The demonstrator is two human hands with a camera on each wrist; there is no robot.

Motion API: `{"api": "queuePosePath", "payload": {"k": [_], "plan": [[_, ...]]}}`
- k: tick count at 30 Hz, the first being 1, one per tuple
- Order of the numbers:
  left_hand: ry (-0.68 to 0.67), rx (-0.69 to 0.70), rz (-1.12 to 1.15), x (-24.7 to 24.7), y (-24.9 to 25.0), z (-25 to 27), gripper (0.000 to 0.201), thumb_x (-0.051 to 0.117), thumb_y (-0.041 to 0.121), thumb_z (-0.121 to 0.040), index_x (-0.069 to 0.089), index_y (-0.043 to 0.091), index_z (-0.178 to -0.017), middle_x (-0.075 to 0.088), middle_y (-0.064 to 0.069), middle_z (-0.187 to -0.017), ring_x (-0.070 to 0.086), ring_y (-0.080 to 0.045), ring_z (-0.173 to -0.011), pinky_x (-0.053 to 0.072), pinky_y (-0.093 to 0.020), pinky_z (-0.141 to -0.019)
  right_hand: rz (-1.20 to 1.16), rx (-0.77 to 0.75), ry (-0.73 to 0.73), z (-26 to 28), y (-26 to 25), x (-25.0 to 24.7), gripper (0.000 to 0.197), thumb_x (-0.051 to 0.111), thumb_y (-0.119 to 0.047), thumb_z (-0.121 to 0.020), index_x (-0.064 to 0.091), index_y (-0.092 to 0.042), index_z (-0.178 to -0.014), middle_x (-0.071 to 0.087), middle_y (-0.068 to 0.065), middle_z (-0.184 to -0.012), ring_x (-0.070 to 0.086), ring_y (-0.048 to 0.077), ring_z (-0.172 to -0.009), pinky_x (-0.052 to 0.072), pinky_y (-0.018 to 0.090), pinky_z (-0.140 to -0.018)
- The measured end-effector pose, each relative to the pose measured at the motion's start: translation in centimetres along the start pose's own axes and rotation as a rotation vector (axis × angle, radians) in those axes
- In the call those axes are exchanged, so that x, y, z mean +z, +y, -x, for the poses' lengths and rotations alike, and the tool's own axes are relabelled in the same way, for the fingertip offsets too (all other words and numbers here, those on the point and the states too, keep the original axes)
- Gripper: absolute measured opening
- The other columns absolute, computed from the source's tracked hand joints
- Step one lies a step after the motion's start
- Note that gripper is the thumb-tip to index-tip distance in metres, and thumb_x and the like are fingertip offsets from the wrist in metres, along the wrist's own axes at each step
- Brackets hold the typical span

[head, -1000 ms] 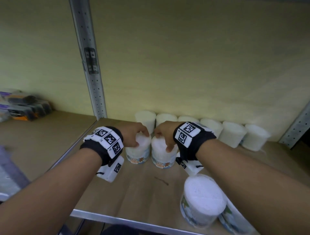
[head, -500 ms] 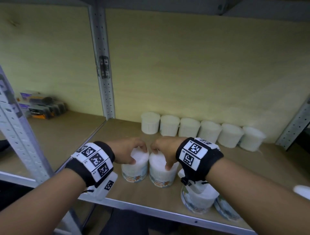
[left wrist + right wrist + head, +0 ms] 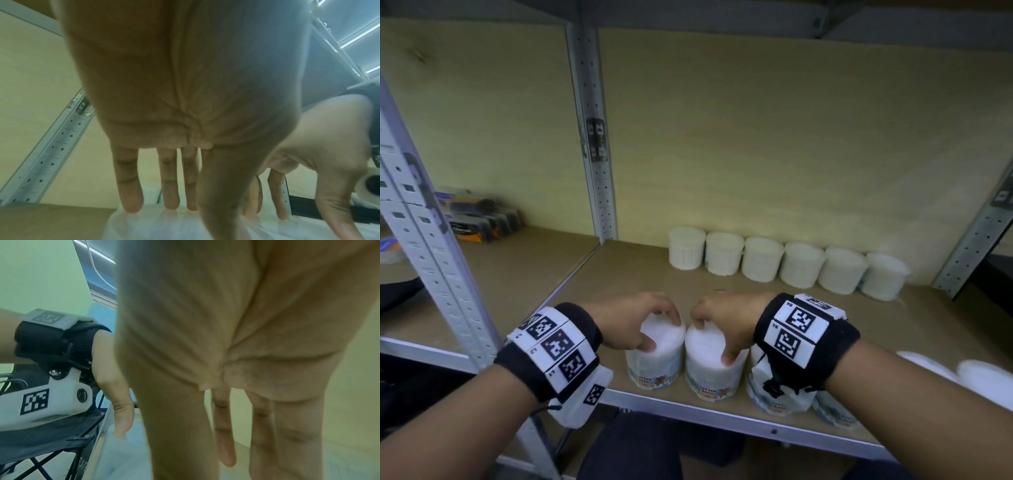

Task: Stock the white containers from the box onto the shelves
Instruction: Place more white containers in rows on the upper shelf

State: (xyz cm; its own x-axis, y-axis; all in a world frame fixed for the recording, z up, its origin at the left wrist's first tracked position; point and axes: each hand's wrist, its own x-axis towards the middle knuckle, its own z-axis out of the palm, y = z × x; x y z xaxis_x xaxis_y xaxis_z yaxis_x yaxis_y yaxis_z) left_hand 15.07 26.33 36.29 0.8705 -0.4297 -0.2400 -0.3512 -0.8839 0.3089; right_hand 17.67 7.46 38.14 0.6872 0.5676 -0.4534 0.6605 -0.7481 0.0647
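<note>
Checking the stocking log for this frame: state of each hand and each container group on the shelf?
left hand: grips the top of the left front tub.
right hand: grips the top of the right front tub.
left front tub: upright near the shelf's front edge.
right front tub: upright, close beside it.
back row of tubs: six, upright, along the back wall.
shelf: holds all the tubs.

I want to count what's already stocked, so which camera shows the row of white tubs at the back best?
The head view: the row of white tubs stands whole along the shelf's back wall. Both wrist views are mostly filled by a hand and show none of it clearly.
</note>
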Motion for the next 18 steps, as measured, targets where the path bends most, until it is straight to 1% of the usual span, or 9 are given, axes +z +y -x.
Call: {"api": "queuePosePath", "payload": {"k": [5, 8, 10, 11, 14, 16, 18], "plan": [[-0.014, 0.007, -0.019, -0.3, 0.5, -0.2, 0.051, 0.070, 0.019, -0.081, 0.051, 0.033, -0.126, 0.048, 0.014, -0.129, 0.045, -0.007, -0.120, 0.041, -0.031, -0.103, -0.045, 0.009, 0.003, 0.7, 0.5, 0.2, 0.065, 0.083, -0.023, -0.070, 0.048, -0.020, -0.125, 0.050, 0.004, -0.130, 0.052, 0.026, -0.116, 0.049, 0.044, -0.097], [-0.020, 0.014, -0.026, -0.7, 0.7, -0.5, 0.049, 0.068, 0.022, -0.083, 0.051, 0.032, -0.127, 0.048, 0.014, -0.130, 0.045, -0.006, -0.120, 0.040, -0.030, -0.104, -0.121, -0.009, 0.037, 1.5, 1.1, 0.1, 0.060, 0.077, -0.025, -0.078, 0.049, -0.021, -0.130, 0.045, 0.001, -0.136, 0.050, 0.025, -0.120, 0.046, 0.039, -0.100], [0.011, 0.026, -0.021, -1.1, 0.9, -1.0, 0.046, 0.065, 0.024, -0.085, 0.051, 0.032, -0.128, 0.050, 0.013, -0.132, 0.045, -0.006, -0.121, 0.040, -0.030, -0.104, -0.193, 0.002, 0.087, 2.2, 1.9, 0.0, 0.054, 0.070, -0.029, -0.085, 0.048, -0.020, -0.133, 0.045, 0.001, -0.138, 0.051, 0.024, -0.120, 0.046, 0.035, -0.097], [0.031, 0.025, -0.017, -1.4, 1.1, -1.3, 0.045, 0.064, 0.024, -0.086, 0.050, 0.031, -0.129, 0.049, 0.012, -0.133, 0.045, -0.006, -0.122, 0.040, -0.029, -0.104, -0.222, 0.020, 0.115, 2.4, 2.5, -0.1, 0.053, 0.067, -0.032, -0.087, 0.047, -0.020, -0.134, 0.046, 0.002, -0.138, 0.052, 0.023, -0.120, 0.046, 0.035, -0.097], [0.105, 0.023, -0.001, -2.2, 2.4, -2.7, 0.045, 0.061, 0.024, -0.088, 0.049, 0.028, -0.131, 0.048, 0.009, -0.133, 0.046, -0.007, -0.122, 0.038, -0.023, -0.101, -0.277, 0.088, 0.191, 3.1, 4.9, -0.2, 0.048, 0.065, -0.035, -0.088, 0.051, -0.017, -0.130, 0.052, 0.004, -0.132, 0.055, 0.022, -0.115, 0.048, 0.034, -0.096], [0.141, 0.034, 0.008, -2.8, 3.7, -3.8, 0.047, 0.060, 0.022, -0.089, 0.047, 0.025, -0.134, 0.046, 0.008, -0.134, 0.046, -0.008, -0.122, 0.036, -0.019, -0.097, -0.296, 0.137, 0.221, 3.8, 6.9, 0.0, 0.044, 0.064, -0.036, -0.088, 0.054, -0.016, -0.126, 0.055, 0.005, -0.128, 0.055, 0.019, -0.108, 0.046, 0.029, -0.089], [0.170, 0.046, -0.003, -3.4, 5.3, -5.0, 0.048, 0.059, 0.021, -0.090, 0.045, 0.022, -0.135, 0.046, 0.006, -0.136, 0.046, -0.010, -0.123, 0.037, -0.019, -0.098, -0.322, 0.202, 0.235, 4.6, 9.0, 0.5, 0.041, 0.062, -0.037, -0.089, 0.056, -0.017, -0.124, 0.056, 0.004, -0.126, 0.056, 0.020, -0.107, 0.046, 0.029, -0.086]]}}
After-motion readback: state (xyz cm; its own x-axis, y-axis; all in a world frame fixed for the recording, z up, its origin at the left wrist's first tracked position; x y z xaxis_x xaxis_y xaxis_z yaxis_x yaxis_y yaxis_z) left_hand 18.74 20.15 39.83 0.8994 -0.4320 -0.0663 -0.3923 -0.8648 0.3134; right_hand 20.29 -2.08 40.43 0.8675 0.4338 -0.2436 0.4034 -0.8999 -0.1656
